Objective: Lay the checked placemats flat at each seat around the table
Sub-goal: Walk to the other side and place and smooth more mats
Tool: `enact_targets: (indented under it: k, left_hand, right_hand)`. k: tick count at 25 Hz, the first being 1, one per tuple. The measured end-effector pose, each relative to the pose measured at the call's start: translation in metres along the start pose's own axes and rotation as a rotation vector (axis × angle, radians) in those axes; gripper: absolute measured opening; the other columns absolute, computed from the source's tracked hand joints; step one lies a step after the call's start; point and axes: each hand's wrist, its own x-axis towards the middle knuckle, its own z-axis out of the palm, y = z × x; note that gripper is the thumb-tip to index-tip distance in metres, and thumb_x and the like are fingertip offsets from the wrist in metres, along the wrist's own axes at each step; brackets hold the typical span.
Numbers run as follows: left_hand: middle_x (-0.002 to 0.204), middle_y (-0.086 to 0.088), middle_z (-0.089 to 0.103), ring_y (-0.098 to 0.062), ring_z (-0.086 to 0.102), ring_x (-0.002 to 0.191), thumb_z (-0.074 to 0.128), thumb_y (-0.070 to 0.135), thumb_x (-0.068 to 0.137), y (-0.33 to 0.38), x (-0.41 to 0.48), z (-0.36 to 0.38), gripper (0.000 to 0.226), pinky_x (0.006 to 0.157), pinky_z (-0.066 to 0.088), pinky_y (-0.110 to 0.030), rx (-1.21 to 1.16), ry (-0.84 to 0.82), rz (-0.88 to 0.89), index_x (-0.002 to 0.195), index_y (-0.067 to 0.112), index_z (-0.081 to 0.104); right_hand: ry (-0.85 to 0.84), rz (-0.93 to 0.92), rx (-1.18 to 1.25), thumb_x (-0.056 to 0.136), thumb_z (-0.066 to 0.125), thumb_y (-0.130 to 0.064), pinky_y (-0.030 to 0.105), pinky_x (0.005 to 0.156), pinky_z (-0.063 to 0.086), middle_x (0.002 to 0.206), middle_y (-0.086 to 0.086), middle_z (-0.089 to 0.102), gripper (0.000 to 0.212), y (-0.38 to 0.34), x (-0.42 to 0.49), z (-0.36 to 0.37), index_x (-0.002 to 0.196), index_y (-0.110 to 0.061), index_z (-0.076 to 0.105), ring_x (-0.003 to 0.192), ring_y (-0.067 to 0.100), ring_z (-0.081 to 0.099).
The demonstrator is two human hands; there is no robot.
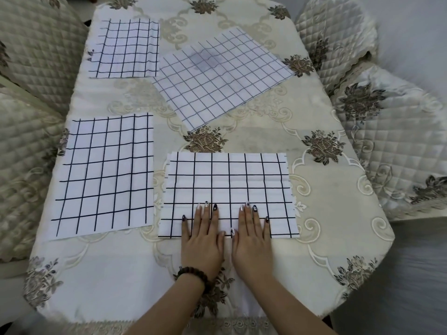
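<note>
Several white placemats with black checks lie on the table. The nearest placemat [228, 180] sits in front of me, square to the table's front edge. My left hand [202, 240] and my right hand [251, 238] lie side by side, palms down, with straight fingers pressing its near edge. Another placemat [104, 172] lies flat at the left. A third placemat [125, 48] lies at the far left. A finer-checked placemat [222, 76] lies skewed at the far middle, with a faint grey smudge on it.
The table [326, 189] wears a cream embroidered cloth with brown flowers. Quilted cream chairs stand on the left [31, 68] and on the right [399, 117]. Grey floor shows at the lower right.
</note>
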Motion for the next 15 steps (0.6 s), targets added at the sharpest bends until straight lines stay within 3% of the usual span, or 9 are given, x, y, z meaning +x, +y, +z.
enact_targets:
  k: [8, 12, 15]
  left_hand:
    - [0.155, 0.0, 0.022, -0.016, 0.012, 0.145, 0.023, 0.038, 0.095, -0.03, -0.009, -0.003, 0.058, 0.115, 0.0, -0.044, -0.014, 0.037, -0.112, 0.149, 0.02, 0.019]
    - [0.155, -0.002, 0.025, -0.018, 0.017, 0.144, 0.019, 0.036, 0.095, -0.043, -0.012, -0.007, 0.057, 0.116, -0.003, -0.043, -0.001, 0.048, -0.155, 0.149, 0.017, 0.018]
    - [0.157, 0.0, 0.013, -0.016, 0.007, 0.145, 0.011, 0.037, 0.093, -0.059, -0.015, -0.01, 0.059, 0.116, -0.01, -0.041, 0.0, 0.033, -0.205, 0.149, 0.02, 0.005]
  right_hand:
    - [0.014, 0.097, -0.004, 0.091, 0.028, -0.032, 0.042, 0.116, 0.004, 0.153, 0.005, 0.029, 0.059, 0.046, -0.005, -0.01, 0.147, -0.013, 0.029, 0.141, 0.021, 0.029]
    - [0.024, 0.151, -0.034, 0.091, 0.027, -0.031, 0.042, 0.115, 0.002, 0.152, 0.007, 0.032, 0.059, 0.072, -0.008, -0.015, 0.146, -0.01, 0.031, 0.14, 0.026, 0.032]
    - [0.049, 0.222, -0.021, 0.092, 0.02, -0.034, 0.037, 0.115, -0.01, 0.155, 0.004, 0.024, 0.06, 0.087, -0.01, -0.02, 0.148, -0.013, 0.023, 0.143, 0.023, 0.021]
